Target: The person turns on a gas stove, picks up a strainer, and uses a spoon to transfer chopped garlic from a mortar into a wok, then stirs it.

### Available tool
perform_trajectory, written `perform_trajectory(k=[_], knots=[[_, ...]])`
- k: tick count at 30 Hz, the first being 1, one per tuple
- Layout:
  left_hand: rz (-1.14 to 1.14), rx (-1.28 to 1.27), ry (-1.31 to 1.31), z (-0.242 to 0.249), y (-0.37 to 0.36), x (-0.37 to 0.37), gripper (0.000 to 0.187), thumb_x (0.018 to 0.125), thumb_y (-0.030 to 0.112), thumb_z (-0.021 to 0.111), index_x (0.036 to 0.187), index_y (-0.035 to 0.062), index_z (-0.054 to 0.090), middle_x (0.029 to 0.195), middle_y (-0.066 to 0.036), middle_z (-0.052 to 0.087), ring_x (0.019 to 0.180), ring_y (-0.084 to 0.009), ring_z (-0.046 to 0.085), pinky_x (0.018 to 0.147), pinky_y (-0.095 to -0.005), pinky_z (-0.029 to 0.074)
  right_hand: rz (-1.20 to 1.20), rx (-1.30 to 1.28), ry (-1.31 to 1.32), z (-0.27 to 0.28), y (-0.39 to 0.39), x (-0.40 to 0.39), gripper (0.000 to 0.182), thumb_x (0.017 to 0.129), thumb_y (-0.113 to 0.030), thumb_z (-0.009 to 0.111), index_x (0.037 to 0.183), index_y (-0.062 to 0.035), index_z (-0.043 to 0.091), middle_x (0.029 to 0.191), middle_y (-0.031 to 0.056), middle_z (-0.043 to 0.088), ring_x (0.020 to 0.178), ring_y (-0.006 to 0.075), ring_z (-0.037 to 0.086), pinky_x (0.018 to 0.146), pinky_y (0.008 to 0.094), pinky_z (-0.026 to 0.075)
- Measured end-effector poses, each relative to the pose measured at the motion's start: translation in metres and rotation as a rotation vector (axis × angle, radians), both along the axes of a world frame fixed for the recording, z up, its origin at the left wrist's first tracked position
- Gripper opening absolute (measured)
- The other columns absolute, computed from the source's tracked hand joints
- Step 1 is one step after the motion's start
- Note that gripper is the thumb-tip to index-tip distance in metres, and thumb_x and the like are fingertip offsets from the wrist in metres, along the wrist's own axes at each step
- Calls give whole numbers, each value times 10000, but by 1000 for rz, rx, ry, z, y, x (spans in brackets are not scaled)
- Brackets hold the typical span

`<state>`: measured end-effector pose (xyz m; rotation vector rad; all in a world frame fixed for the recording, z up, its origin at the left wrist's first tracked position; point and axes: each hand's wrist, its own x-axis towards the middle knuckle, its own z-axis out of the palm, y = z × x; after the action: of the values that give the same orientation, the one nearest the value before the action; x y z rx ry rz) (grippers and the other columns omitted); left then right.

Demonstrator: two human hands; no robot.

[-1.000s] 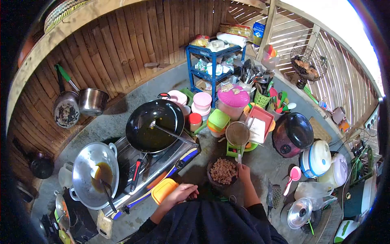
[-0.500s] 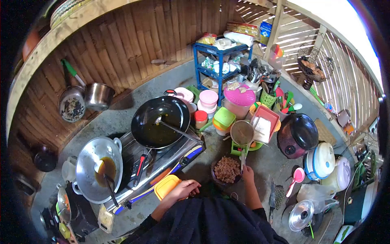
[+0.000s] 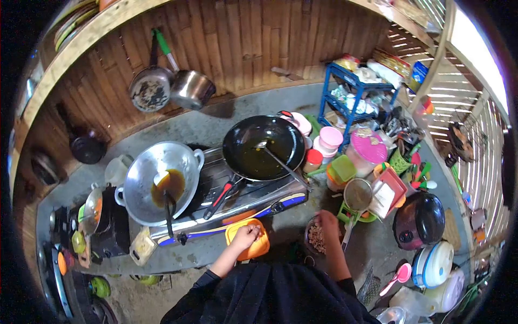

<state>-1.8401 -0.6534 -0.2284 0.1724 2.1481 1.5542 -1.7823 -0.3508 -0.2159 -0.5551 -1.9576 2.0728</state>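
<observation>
My left hand (image 3: pixel 247 235) is over an orange container (image 3: pixel 256 246), its fingers pinched together; whatever they hold is too small to name. My right hand (image 3: pixel 328 220) reaches over a dark bowl of brown crumbly food (image 3: pixel 315 236), and its fingers are hidden from view. Behind the right hand, a strainer (image 3: pixel 358 194) rests on a green holder, its handle pointing towards me. Beyond the left hand, a two-burner stove (image 3: pixel 237 213) bears a black wok (image 3: pixel 264 148) with dark oil and a ladle, and a silver wok (image 3: pixel 141 186) with brown liquid and a spoon.
Lidded tubs (image 3: pixel 330 138) and a blue rack (image 3: pixel 353 81) stand at the back. To the right are a black-lined pot (image 3: pixel 426 218), a white rice cooker (image 3: pixel 433 264) and a pink ladle (image 3: pixel 402 272). A chopping board (image 3: pixel 142 247) lies left of the stove. Pans (image 3: pixel 193 89) hang on the wall.
The view has turned left. My right hand has left the strainer's handle and moved over the bowl. My left hand has moved from the orange container's edge to above it.
</observation>
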Motion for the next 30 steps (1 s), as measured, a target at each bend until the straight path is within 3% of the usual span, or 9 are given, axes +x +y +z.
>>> perform_trajectory(k=[4,5,9,12,14,16,18,20,30], knots=[[87,205,-115,5,-7,8,304,953,233,473,778,21,604,656,-26,598,582,-105,563,563,-246,466,398,-252,-206,-25,-54,-41,280,947,-234,463,930,-15,638,661,16,572,587,98,535,566,227,431],[91,302,-186,1,-7,8,252,941,223,493,836,20,599,684,-24,602,590,-102,565,553,-247,471,435,-214,-149,-36,-66,-45,284,951,-218,459,899,5,629,637,24,563,576,97,532,560,224,432],[-26,202,-300,8,19,-14,168,909,159,522,918,12,603,707,-41,611,612,-107,575,547,-260,480,562,-76,-174,-52,-87,-50,244,938,-164,449,822,-9,597,645,22,550,568,97,515,541,235,424],[65,183,-179,-25,66,-33,153,871,88,519,963,17,620,728,-55,620,616,-103,574,533,-263,477,534,-32,-205,-51,-85,-40,285,942,-216,475,806,-9,616,627,16,552,537,93,507,524,251,420],[155,170,-282,-53,99,-42,196,847,63,518,1009,2,610,746,-73,623,615,-99,572,541,-252,482,499,-16,-281,-58,-80,-32,274,925,-239,504,825,-20,635,638,13,565,559,93,511,546,253,422],[139,166,-407,-41,110,-46,215,870,122,545,1038,-7,583,795,-91,631,666,-126,606,575,-251,508,484,-3,-231,-53,-72,-19,276,909,-249,527,838,-7,638,656,9,583,599,97,523,582,251,423],[396,323,-672,-57,124,-49,241,897,222,564,1004,6,581,835,-100,638,708,-155,634,587,-254,528,481,107,-252,-66,-60,-13,287,910,-237,526,745,-15,605,627,40,564,535,122,512,527,262,410],[423,487,-760,-72,126,-53,297,913,329,548,953,35,564,855,-105,649,731,-171,649,587,-261,532,410,111,-264,-52,-54,1,303,908,-247,528,734,-13,606,615,43,560,533,128,516,525,264,408],[491,462,-621,-76,141,-54,267,936,327,511,916,66,564,872,-80,672,765,-166,648,564,-257,458,368,67,-302,-56,-37,18,260,915,-209,522,778,-13,622,601,23,543,547,114,521,528,253,414]])
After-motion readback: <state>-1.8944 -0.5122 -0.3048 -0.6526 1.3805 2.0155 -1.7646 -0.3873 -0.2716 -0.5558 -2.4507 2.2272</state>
